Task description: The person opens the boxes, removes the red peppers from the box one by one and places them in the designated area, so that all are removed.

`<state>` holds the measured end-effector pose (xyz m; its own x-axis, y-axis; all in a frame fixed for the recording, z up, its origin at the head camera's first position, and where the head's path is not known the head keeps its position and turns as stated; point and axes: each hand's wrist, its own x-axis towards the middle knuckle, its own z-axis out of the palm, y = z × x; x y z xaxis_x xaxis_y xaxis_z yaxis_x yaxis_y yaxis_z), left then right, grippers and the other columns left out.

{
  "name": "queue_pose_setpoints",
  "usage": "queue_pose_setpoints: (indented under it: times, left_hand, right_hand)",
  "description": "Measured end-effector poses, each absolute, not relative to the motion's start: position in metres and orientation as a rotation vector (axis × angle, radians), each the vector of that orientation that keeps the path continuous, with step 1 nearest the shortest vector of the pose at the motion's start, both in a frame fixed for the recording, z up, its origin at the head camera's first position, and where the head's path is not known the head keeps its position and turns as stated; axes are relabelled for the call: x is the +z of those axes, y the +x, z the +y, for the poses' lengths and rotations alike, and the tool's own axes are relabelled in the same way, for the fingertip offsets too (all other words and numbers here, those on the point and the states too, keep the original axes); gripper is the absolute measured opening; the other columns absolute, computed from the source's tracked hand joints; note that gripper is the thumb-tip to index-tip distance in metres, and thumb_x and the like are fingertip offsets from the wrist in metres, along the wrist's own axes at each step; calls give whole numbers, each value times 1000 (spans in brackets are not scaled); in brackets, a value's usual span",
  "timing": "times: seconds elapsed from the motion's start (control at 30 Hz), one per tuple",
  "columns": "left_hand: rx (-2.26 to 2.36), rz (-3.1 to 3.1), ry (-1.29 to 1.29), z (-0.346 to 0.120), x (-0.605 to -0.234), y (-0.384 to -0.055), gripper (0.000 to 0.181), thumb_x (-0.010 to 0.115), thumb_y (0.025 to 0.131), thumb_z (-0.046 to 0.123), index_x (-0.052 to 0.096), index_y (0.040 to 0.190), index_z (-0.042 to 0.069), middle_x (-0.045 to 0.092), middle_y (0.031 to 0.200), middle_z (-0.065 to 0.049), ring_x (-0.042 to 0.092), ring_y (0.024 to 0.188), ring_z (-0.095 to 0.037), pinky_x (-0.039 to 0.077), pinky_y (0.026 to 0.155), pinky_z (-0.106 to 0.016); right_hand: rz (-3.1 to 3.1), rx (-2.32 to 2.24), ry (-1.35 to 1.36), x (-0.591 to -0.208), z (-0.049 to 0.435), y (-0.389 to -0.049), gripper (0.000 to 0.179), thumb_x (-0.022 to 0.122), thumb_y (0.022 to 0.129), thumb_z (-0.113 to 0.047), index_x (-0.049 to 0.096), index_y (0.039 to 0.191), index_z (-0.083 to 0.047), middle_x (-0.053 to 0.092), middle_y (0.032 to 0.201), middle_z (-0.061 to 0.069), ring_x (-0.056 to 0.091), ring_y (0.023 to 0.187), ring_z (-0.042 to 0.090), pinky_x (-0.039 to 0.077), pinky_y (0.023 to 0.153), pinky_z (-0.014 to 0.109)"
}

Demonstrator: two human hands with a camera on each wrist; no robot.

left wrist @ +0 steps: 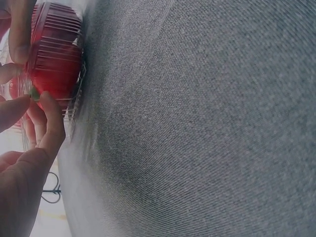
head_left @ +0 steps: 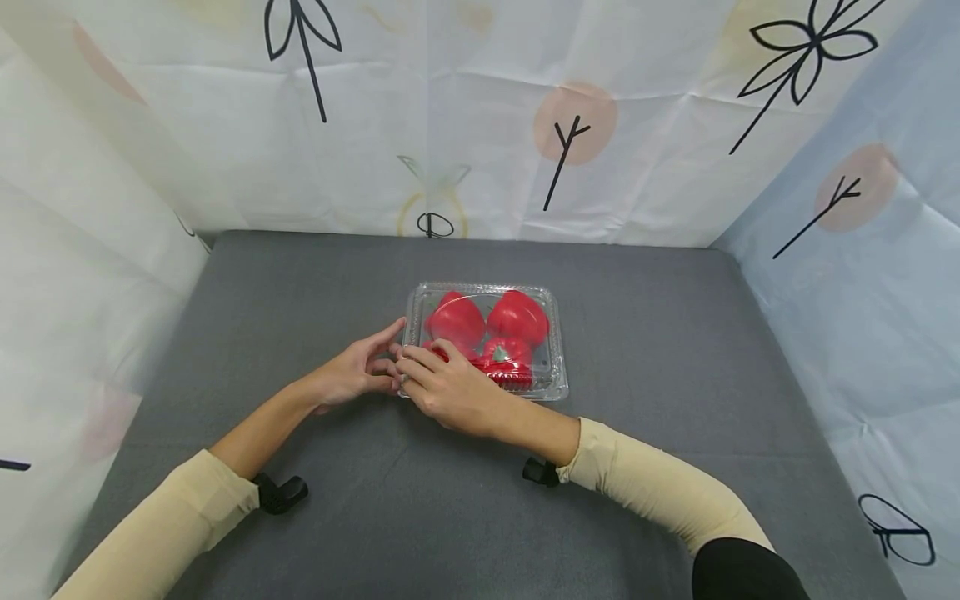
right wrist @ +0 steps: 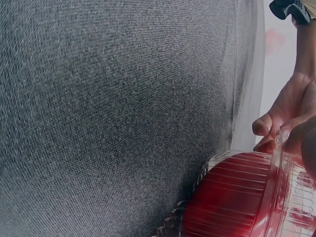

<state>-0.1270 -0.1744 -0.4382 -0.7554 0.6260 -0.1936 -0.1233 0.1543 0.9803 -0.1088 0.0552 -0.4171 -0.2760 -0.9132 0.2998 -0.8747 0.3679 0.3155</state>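
A clear plastic clamshell box (head_left: 557,354) sits on the grey cloth with several red bell peppers (head_left: 518,317) inside, seen through its lid; one shows a green stem. At the box's left edge, my left hand (head_left: 352,373) pinches the rim between thumb and fingers. My right hand (head_left: 456,393) reaches across the near left corner, its fingers curled over the rim close beside the left hand's fingertips. In the left wrist view, the left fingers (left wrist: 52,121) are right at the seam of lid and base. The right thumb is hidden in the head view.
Grey cloth (head_left: 645,333) covers the table around the box. White patterned curtains (head_left: 480,125) stand along the back and left, with a bluish one (head_left: 885,317) on the right. A black wrist strap (head_left: 281,493) shows at the left sleeve.
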Motion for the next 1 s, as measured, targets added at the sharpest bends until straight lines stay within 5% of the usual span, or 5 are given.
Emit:
queue_pose_setpoints:
  times: [0.7, 0.87, 1.0]
  left_hand:
    - [1683, 1910, 502, -167, -440, -126, 99, 66, 88, -11, -1, 159, 7, 42, 122, -22, 63, 93, -14, 55, 81, -27]
    - [1688, 1907, 564, -166, -444, -128, 100, 66, 89, -9, -4, 159, 7, 31, 148, -27, 62, 106, -11, 53, 87, -25]
    - [1699, 1892, 480, -170, -445, -128, 99, 68, 90, -4, -2, 160, 8, 38, 141, -25, 65, 101, -13, 54, 87, -26]
  right_hand:
    - [-2200, -124, 1549, -422, 55, -108, 34, 69, 93, -27, 68, 120, -7, 59, 127, 9, 48, 125, 27, 43, 99, 47]
    - [-2148, -113, 1495, -413, 55, -111, 43, 74, 88, -30, 67, 122, -5, 60, 126, 10, 51, 123, 27, 46, 96, 45]
    - [-2159, -78, 1508, -407, 58, -113, 41, 77, 86, -29, 69, 119, -6, 61, 127, 10, 53, 123, 25, 46, 97, 44]
